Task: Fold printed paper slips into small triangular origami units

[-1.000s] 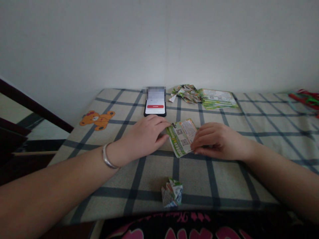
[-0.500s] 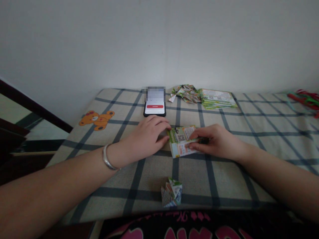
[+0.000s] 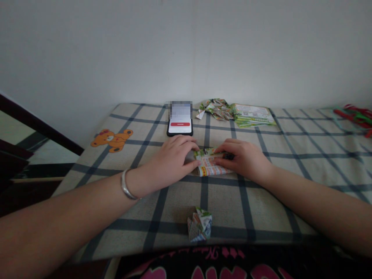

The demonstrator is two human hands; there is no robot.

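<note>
A small printed paper sheet [image 3: 209, 166], green and orange, lies folded on the checked cloth at the table's middle. My left hand [image 3: 171, 159] rests flat on its left edge, fingers stretched out and pressing down. My right hand [image 3: 242, 159] lies on its right part, fingers flat over the folded flap. A silver bangle [image 3: 125, 186] circles my left wrist. A finished folded paper piece [image 3: 200, 224] stands near the front edge, away from both hands.
A phone [image 3: 180, 121] with a lit screen lies beyond my hands. Behind it are several crumpled folded papers [image 3: 215, 108] and a stack of flat leaflets [image 3: 253, 115]. Red and green strips [image 3: 355, 115] lie at the far right. A bear print [image 3: 112, 138] marks the cloth.
My right hand has folded the sheet's near part over towards the far edge and moved left onto it. The sheet now looks narrower. My left hand has stayed in place.
</note>
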